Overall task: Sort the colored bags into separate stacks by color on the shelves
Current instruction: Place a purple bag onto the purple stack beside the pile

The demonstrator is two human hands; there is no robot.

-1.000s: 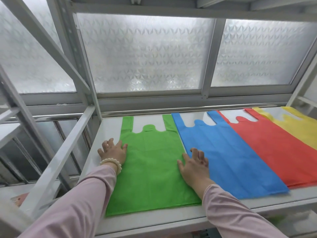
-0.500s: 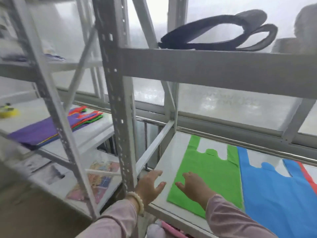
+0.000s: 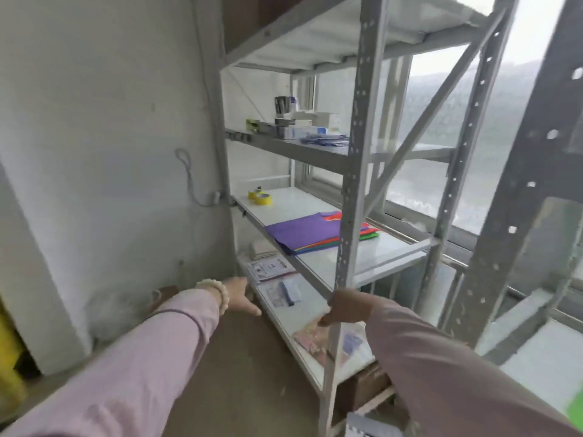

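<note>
I see left hand (image 3: 240,294), right hand (image 3: 347,305) both released, grasping nothing, below front edge of shelf (image 3: 378,252) carrying purple-topped bag stack (image 3: 303,231).

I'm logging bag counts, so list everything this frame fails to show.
Head view only.
Mixed bag stack: purple on top, thin coloured edges below; shelf post crosses it, count unreadable.
Green bag: cut by right edge, blurred.
Right hand: motion blur; touching the post or not, unclear.
Boxes on upper shelf: print too small.
</note>
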